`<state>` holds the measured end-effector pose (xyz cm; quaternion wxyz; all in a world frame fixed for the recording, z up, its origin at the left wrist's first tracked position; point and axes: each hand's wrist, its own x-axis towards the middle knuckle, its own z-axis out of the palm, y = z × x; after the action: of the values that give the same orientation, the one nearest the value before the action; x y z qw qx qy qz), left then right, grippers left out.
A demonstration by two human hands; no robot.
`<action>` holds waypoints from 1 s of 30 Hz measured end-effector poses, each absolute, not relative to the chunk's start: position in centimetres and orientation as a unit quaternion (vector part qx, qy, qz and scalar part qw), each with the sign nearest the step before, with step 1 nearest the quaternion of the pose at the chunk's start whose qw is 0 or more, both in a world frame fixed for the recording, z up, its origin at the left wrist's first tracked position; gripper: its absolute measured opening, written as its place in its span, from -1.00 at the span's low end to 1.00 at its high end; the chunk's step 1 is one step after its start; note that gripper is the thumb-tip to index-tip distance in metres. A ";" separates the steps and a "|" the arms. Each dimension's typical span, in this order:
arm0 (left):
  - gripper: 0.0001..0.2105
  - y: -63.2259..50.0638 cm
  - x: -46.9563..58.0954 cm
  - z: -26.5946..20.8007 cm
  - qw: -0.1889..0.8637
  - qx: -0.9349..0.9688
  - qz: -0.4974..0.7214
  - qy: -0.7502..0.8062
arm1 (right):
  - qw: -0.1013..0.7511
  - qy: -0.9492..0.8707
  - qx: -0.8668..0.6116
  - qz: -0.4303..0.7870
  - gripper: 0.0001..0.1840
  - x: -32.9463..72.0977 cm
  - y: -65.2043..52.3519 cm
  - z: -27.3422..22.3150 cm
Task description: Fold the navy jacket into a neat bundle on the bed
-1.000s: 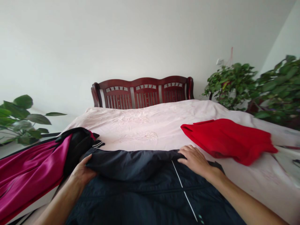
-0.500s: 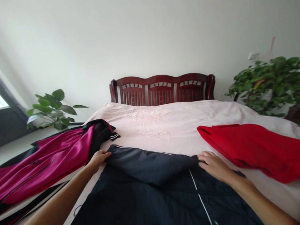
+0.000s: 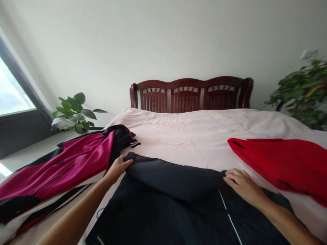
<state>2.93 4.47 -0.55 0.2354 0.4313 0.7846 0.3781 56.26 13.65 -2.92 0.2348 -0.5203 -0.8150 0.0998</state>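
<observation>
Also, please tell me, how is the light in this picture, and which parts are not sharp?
Head view: the window at left is washed out; head view: the dark garment shows little detail low down; head view: the right-hand plant looks soft.

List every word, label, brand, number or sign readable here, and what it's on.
None readable.
Dark garment: white lines, no lettering.
Magenta-and-black garment, red garment: no lettering visible.
Wall fitting: too small and blurred to read any marking.
</observation>
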 end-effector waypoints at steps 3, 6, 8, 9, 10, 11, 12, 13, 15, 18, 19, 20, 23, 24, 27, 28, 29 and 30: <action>-0.53 3.7 2.6 -2.5 0.180 0.446 0.327 0.814 | 0.230 -0.826 -0.509 0.077 -0.68 56.2 13.5 -3.2; -0.46 3.4 2.5 -2.7 0.159 0.454 0.291 0.827 | 0.198 -0.834 -0.508 0.086 -0.72 56.3 13.4 -2.3; -0.39 3.2 2.8 -1.9 0.124 0.468 0.272 0.832 | 0.179 -0.829 -0.525 0.065 -0.79 56.1 12.9 -1.0; -0.38 3.0 3.1 -1.4 0.086 0.489 0.263 0.827 | 0.175 -0.826 -0.534 0.043 -0.77 55.7 12.5 -0.3; -0.38 2.8 3.5 -0.8 0.040 0.522 0.254 0.813 | 0.175 -0.824 -0.538 0.020 -0.71 54.9 11.8 0.5; -0.42 2.6 4.0 -0.3 -0.005 0.567 0.243 0.787 | 0.178 -0.827 -0.534 0.001 -0.64 53.8 11.0 1.2; -0.46 2.5 4.6 0.1 -0.040 0.618 0.231 0.750 | 0.183 -0.835 -0.519 -0.008 -0.60 52.3 10.2 1.8; -0.49 2.6 5.3 0.3 -0.059 0.667 0.217 0.710 | 0.188 -0.849 -0.494 -0.005 -0.57 50.6 9.3 2.3; -0.51 2.9 6.7 0.1 -0.058 0.733 0.184 0.652 | 0.197 -0.876 -0.441 0.010 -0.50 46.8 7.7 2.6; -0.48 3.7 8.3 -1.3 -0.050 0.754 0.120 0.643 | 0.179 -0.907 -0.379 0.030 -0.39 42.7 6.3 1.4; -0.47 3.8 8.6 -1.9 -0.050 0.753 0.105 0.648 | 0.161 -0.916 -0.365 0.040 -0.38 42.2 6.2 0.6; -0.46 3.9 8.7 -2.5 -0.050 0.751 0.095 0.651 | 0.141 -0.923 -0.355 0.052 -0.37 42.1 6.2 -0.3; -0.45 3.8 8.2 -3.7 -0.051 0.752 0.098 0.650 | 0.108 -0.925 -0.354 0.087 -0.38 43.7 6.1 -2.5; -0.45 3.7 7.8 -3.9 -0.049 0.751 0.108 0.650 | 0.108 -0.922 -0.360 0.097 -0.38 44.5 6.1 -2.8; -0.49 3.6 6.3 -4.3 -0.033 0.723 0.162 0.671 | 0.116 -0.908 -0.379 0.139 -0.39 47.5 5.7 -2.5; -0.49 3.7 5.9 -4.4 -0.023 0.700 0.188 0.689 | 0.126 -0.898 -0.393 0.153 -0.43 48.6 5.6 -2.0; -0.48 3.8 5.4 -4.4 -0.014 0.668 0.216 0.712 | 0.148 -0.883 -0.416 0.161 -0.49 49.7 5.6 -1.4; -0.46 4.0 5.0 -4.4 -0.005 0.629 0.241 0.739 | 0.180 -0.861 -0.450 0.156 -0.53 51.0 5.7 -0.8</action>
<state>4.99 4.02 -4.38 -0.0053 0.6289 0.7391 0.2413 51.02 5.71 -0.79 0.1795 -0.4496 -0.8610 0.1561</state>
